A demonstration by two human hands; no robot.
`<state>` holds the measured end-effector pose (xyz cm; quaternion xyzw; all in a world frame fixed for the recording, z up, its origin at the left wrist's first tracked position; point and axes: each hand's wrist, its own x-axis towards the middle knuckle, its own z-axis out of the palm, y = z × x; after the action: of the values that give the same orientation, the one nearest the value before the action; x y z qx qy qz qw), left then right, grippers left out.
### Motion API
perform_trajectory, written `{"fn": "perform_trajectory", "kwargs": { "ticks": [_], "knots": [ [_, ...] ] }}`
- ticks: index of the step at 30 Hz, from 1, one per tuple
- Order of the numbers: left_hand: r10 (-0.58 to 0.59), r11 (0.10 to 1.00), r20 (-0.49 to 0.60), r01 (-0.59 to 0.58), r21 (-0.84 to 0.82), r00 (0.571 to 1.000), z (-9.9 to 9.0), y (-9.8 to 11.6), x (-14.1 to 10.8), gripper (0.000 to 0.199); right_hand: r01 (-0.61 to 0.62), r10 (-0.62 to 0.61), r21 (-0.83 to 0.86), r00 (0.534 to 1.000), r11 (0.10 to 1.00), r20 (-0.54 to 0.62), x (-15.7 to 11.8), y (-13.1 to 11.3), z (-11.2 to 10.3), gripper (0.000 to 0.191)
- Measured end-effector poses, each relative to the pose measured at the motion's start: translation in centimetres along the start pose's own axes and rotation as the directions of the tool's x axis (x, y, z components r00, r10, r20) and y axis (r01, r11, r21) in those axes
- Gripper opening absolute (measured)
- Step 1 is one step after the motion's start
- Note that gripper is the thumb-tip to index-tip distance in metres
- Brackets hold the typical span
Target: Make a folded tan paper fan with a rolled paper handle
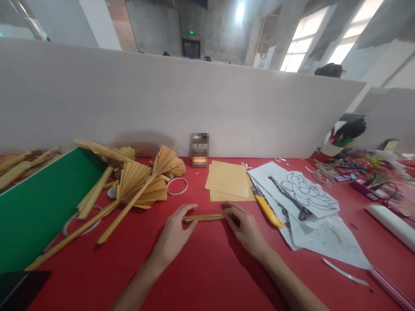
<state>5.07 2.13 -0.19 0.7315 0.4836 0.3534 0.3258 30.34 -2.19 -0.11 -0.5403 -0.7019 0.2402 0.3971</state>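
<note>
A narrow strip of folded brown paper point(207, 217) lies level between my hands, just above or on the red tabletop. My left hand point(177, 226) pinches its left end between thumb and fingers. The right end is gripped by my right hand point(241, 224), whose curled fingers partly hide it. Just beyond are flat sheets of brown paper point(228, 179), stacked slightly askew. To the left lie pleated paper fans point(139, 183) with long rolled paper handles, some overlapping.
A yellow utility knife point(268, 211) lies right of the sheets, beside papers with a flower drawing point(308, 190). A tape roll point(177, 186) sits near the fans. A green board point(52, 207) stands at left; a white partition point(155, 99) closes the back. Craft clutter point(372, 168) fills the far right.
</note>
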Motion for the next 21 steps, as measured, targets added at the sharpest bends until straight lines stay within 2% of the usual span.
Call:
{"fn": "perform_trajectory", "kwargs": {
  "ticks": [5,13,18,21],
  "knots": [
    [-0.015,0.999,0.019,0.016,-0.035,1.0,0.08,-0.02,0.0,0.039,0.031,-0.031,-0.059,1.0,0.998,0.003,-0.09,-0.06,0.17,0.027],
    [0.0,1.0,0.024,0.001,-0.029,1.0,0.15,-0.33,0.01,0.041,0.099,-0.096,-0.304,0.995,0.948,0.023,-0.38,0.21,0.62,0.039],
    [0.011,1.0,0.049,-0.01,-0.016,0.999,0.02,-0.12,0.06,0.04,0.097,-0.095,-0.328,0.995,0.94,0.023,-0.3,0.07,0.56,0.042],
    [-0.001,1.0,0.062,0.001,-0.005,0.998,-0.07,0.17,0.03,0.041,0.078,-0.078,-0.371,0.997,0.926,0.016,-0.22,0.08,0.36,0.034]
  ]
}}
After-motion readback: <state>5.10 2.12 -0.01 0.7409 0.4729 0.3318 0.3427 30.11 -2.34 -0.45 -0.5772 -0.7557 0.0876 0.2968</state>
